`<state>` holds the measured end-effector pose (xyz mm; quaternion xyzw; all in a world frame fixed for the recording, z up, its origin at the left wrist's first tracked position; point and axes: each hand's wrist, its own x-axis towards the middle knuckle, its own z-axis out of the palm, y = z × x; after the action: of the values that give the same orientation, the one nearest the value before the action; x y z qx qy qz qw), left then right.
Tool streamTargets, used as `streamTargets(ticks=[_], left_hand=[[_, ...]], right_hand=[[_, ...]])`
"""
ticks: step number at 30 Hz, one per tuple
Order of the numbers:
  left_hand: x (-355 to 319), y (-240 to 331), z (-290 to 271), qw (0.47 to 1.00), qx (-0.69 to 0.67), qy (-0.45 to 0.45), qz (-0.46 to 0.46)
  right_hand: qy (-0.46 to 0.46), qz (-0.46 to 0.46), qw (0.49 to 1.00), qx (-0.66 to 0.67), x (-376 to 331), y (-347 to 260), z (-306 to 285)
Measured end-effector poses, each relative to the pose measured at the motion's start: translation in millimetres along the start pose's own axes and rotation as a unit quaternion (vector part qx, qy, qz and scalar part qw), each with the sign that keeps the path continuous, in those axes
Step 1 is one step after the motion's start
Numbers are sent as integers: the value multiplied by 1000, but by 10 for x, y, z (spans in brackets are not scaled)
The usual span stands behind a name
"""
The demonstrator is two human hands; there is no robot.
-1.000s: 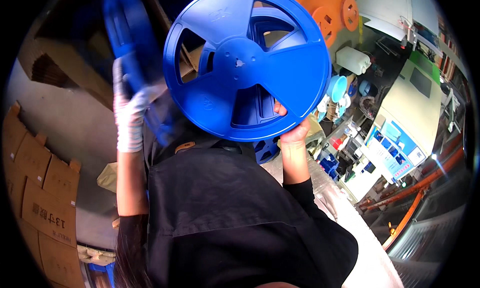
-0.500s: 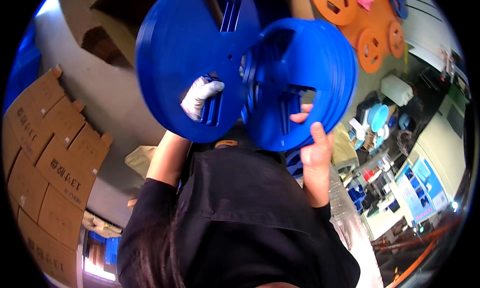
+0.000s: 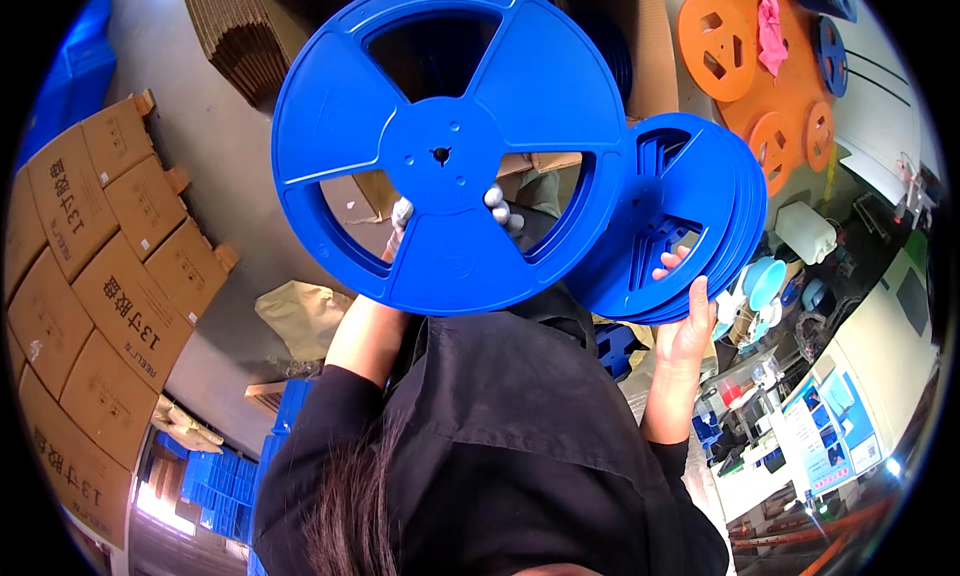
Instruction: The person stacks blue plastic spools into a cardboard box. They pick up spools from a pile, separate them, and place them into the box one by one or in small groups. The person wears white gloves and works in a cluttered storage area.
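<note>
Blue reel (image 3: pixel 440 211) front and center, overlapping the stack (image 3: pixel 710 191) to its right. Gloved left hand (image 3: pixel 399 218) grips the reel from behind, fingertips poking through; bare right hand (image 3: pixel 689 326) clamps the stack's edge, fingers hooked through too, likely 'cause flat faces slip.

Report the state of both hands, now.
Left hand: holding the large front blue reel, grip partly hidden.
Right hand: closed on the edge of the blue reel stack.
</note>
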<state>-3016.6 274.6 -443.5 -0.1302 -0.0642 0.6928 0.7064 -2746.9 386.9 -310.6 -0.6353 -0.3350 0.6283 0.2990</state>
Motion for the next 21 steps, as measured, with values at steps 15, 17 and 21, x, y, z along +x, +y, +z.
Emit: streamTargets(ticks=[15, 17, 21], left_hand=[[-253, 230, 112, 979, 33, 190, 67], [-279, 359, 300, 952, 72, 288, 79], [-317, 838, -354, 824, 420, 364, 110]], right_hand=[[-31, 42, 998, 38, 470, -336, 22], [-36, 44, 998, 36, 512, -335, 47], [-87, 7, 996, 0, 601, -394, 29]])
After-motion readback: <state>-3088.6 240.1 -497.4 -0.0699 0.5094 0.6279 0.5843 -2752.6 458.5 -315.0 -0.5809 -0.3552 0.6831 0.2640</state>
